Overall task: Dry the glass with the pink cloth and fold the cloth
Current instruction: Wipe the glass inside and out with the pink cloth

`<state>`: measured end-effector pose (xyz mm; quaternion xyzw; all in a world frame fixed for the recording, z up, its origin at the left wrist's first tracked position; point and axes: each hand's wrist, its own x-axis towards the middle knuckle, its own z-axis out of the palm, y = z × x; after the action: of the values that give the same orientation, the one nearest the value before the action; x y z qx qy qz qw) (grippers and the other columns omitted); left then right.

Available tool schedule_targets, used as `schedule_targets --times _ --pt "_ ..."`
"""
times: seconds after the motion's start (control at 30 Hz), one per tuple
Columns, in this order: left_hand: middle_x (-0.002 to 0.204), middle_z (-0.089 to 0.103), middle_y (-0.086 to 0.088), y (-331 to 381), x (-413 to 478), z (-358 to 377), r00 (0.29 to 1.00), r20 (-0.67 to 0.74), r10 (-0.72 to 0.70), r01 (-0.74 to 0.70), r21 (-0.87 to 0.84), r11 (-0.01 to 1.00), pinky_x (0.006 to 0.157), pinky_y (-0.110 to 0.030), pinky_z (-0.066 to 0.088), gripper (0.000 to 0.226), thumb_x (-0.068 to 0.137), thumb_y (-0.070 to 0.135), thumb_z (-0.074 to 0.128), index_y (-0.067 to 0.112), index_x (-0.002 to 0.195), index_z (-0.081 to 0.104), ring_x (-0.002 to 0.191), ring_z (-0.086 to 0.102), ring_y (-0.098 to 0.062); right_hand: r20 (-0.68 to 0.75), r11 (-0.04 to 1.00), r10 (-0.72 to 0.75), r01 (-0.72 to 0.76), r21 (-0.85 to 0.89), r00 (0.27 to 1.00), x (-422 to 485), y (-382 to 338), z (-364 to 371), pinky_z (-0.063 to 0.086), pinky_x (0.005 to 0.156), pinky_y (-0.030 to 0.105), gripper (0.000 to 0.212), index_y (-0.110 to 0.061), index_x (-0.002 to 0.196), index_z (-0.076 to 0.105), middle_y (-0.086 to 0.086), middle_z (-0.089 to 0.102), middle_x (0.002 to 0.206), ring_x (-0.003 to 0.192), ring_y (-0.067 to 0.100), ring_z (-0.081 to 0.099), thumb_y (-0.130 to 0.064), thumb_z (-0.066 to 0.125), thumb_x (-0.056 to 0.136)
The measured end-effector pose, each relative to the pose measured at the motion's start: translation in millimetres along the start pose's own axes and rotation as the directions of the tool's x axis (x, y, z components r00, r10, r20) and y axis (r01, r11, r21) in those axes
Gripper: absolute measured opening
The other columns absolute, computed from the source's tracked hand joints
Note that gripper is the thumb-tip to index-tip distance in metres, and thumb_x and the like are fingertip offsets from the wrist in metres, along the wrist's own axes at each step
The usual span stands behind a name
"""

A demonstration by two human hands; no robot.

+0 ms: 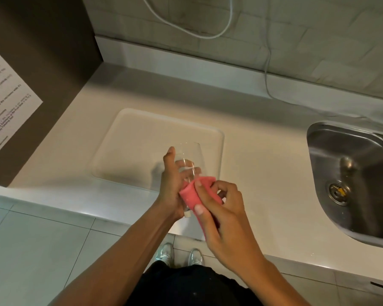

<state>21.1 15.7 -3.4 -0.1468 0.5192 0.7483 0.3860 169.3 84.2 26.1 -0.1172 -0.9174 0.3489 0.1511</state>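
A clear drinking glass (189, 160) is held tilted above the counter's front edge, its mouth pointing away from me. My left hand (171, 186) wraps around its left side and base. The pink cloth (191, 194) is pressed against the glass's lower right side, partly wrapped around it. My right hand (221, 208) grips the cloth, with thumb and fingers pinching it onto the glass. Part of the cloth is hidden under my right palm.
A white countertop (263, 164) has a shallow recessed drainer area (142, 140) under the glass. A steel sink (358, 177) lies to the right. A white cable (266, 69) hangs along the tiled wall. A dark panel with a printed paper sheet (7, 96) stands at left.
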Motion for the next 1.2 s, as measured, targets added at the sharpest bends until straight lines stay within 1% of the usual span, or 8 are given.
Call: schedule_targets --times 0.13,0.3,0.47,0.63,0.77,0.9,1.13,1.2 --pt "0.117 0.075 -0.039 -11 -11 5 0.999 -0.019 -0.029 0.030 0.030 0.999 0.099 -0.064 0.061 0.085 0.094 0.082 0.040 0.006 0.117 0.070 0.109 0.077 -0.047 -0.038 0.974 0.195 -0.189 0.128 0.980 24 2 -3 0.044 0.096 0.015 0.042 -0.047 0.146 0.043 -0.014 0.036 0.124 0.119 0.003 0.045 -0.041 0.046 0.105" --pt "0.084 0.080 -0.017 -4 -5 0 1.000 0.020 -0.003 0.003 -0.003 1.000 0.066 -0.043 0.065 0.076 0.095 0.081 0.044 0.009 0.108 0.065 0.075 0.081 -0.032 0.008 1.000 -0.016 0.016 0.020 1.000 -3 1 -4 0.036 0.098 0.008 0.046 -0.042 0.149 0.043 -0.014 0.034 0.133 0.126 0.003 0.037 -0.043 0.047 0.103" --pt "0.122 0.076 -0.034 -23 -22 12 0.999 0.032 0.019 -0.021 0.072 0.997 0.115 -0.067 0.049 0.086 0.098 0.079 0.035 0.005 0.125 0.072 0.127 0.067 -0.052 -0.049 0.971 0.218 -0.211 0.113 0.975 54 10 -16 0.042 0.086 0.004 0.044 -0.045 0.148 0.040 -0.012 0.037 0.121 0.110 -0.005 0.047 -0.045 0.042 0.104" --pt "0.103 0.083 -0.024 -11 -10 6 0.992 0.116 0.050 -0.053 0.021 0.998 0.091 -0.045 0.064 0.086 0.100 0.078 0.028 0.015 0.101 0.087 0.106 0.080 -0.034 0.007 1.000 -0.021 0.021 -0.003 1.000 28 1 -12 0.036 0.097 0.009 0.046 -0.043 0.150 0.040 -0.018 0.030 0.129 0.122 0.001 0.038 -0.044 0.044 0.104" --pt "0.114 0.081 -0.029 -17 -15 8 0.998 0.062 0.028 -0.031 0.041 0.999 0.109 -0.060 0.056 0.084 0.102 0.076 0.031 0.007 0.121 0.076 0.121 0.072 -0.047 -0.030 0.977 0.180 -0.175 0.119 0.983 54 8 -17 0.041 0.085 0.002 0.044 -0.044 0.148 0.041 -0.012 0.037 0.121 0.111 -0.008 0.046 -0.044 0.044 0.104" --pt "0.102 0.084 -0.019 -16 -11 7 0.993 0.114 0.020 -0.022 0.014 1.000 0.076 -0.038 0.065 0.085 0.102 0.077 0.029 0.013 0.111 0.084 0.096 0.080 -0.030 -0.033 0.999 0.023 -0.023 -0.022 0.999 48 -1 -13 0.037 0.092 0.006 0.045 -0.041 0.150 0.041 -0.011 0.034 0.126 0.115 0.005 0.042 -0.041 0.045 0.105" --pt "0.121 0.077 -0.033 -21 -17 19 0.999 0.054 -0.001 -0.001 0.046 0.999 0.101 -0.058 0.061 0.088 0.098 0.080 0.034 0.008 0.123 0.077 0.123 0.072 -0.048 -0.055 0.984 0.166 -0.162 0.072 0.985 63 12 -22 0.037 0.085 0.001 0.044 -0.040 0.149 0.043 -0.008 0.039 0.122 0.106 -0.007 0.045 -0.043 0.044 0.105" --pt "0.108 0.080 -0.030 -15 -12 14 0.998 0.063 0.010 -0.010 0.000 1.000 0.084 -0.052 0.067 0.090 0.096 0.081 0.035 0.004 0.118 0.077 0.109 0.078 -0.045 -0.030 0.998 0.061 -0.061 0.012 0.998 48 6 -16 0.038 0.093 0.008 0.045 -0.038 0.150 0.043 -0.010 0.035 0.126 0.113 0.004 0.042 -0.040 0.045 0.105"
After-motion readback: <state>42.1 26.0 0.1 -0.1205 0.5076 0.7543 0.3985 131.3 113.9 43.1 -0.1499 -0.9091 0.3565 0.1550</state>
